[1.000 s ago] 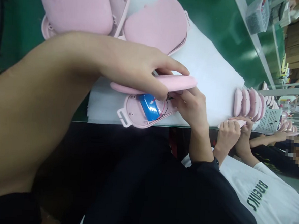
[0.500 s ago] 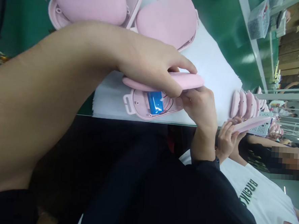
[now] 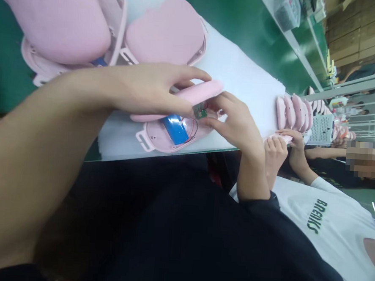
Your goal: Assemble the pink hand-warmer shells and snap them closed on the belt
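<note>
L hand (image 3: 160,86): gripping the pink cover (image 3: 206,92), thumb on near side, fingers over far side. You have the cover tipped up, its narrow edge toward you, above the far side of the open pink base (image 3: 154,134).

R hand (image 3: 241,122): fingers curled at the R end of the base, thumb and fingertips around the green circuit board (image 3: 202,112). Can't tell if you pinch the board or only touch it.

Key relation: board sits betw. your hands, just beside L thumb tip and at R fingertips; R hand comes at it from the R. Cover's long axis slants from near-L to far-R; base's axis runs approx. the same way, slotted tab (image 3: 145,141) at its L end. L forearm reaches in from the L, R forearm from near side.

Base lies on the white sheet (image 3: 249,72) by the near table edge. In it: blue pack (image 3: 176,129), L of the board, w/ thin wires (image 3: 194,130) curving toward the board.

Beyond L hand: 2 more pink cases, one large at far L (image 3: 67,23), one rounded (image 3: 168,31). Well off to your R: co-worker's hands (image 3: 276,150) on a pink piece, near a row of pink cases (image 3: 299,113).
</note>
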Available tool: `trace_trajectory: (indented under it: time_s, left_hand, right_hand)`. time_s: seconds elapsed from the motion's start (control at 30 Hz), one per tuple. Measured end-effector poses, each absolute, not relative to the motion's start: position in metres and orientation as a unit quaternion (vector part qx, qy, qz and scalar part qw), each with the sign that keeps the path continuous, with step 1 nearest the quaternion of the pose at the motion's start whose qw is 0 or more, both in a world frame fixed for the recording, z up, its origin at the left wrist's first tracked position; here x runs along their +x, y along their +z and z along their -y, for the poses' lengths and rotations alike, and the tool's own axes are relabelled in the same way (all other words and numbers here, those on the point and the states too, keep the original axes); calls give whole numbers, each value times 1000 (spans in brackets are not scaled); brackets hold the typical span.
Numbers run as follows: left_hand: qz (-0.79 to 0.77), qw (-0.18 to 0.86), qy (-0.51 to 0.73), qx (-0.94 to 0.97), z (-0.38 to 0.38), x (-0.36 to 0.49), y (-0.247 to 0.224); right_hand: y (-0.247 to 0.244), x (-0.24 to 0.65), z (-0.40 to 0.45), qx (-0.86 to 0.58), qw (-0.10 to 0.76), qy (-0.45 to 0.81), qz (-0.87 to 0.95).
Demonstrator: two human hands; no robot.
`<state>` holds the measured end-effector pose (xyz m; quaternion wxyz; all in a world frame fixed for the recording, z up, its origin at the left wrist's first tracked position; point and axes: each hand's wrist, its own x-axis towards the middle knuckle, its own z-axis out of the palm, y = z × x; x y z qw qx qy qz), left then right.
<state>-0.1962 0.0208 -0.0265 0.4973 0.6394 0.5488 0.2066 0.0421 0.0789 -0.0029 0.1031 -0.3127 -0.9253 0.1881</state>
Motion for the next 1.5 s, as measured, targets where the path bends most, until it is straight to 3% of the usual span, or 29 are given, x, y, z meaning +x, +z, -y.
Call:
trace_trajectory:
  time_s: [0.1,0.3,0.43,0.63,1.0,1.3,1.5]
  left_hand:
    - [-525,472,232,669,-17,-196,-30]
    - [-523,462,241,674,-18,-199,-38]
    - [-545,458,224,666,-16,-192,-27]
    - [-581,415,218,666,-12,-182,-27]
    - [-576,440,214,655,-11,-181,-32]
    - [-578,428,205,664,-11,-181,-34]
    - [-573,421,206,672,-9,-181,-30]
  right_hand:
    - [-3,53,-41,-362,182,263,876]
    - [-3,20,-18,-363,99,387,842]
    - [-6,30,-41,-327,94,357,870]
    - [-34,64,-73,-277,168,233,917]
    - [-58,63,-77,-266,225,184,919]
    - [-51,63,-76,-300,157,211,917]
    - [-53,61,-80,-277,173,179,928]
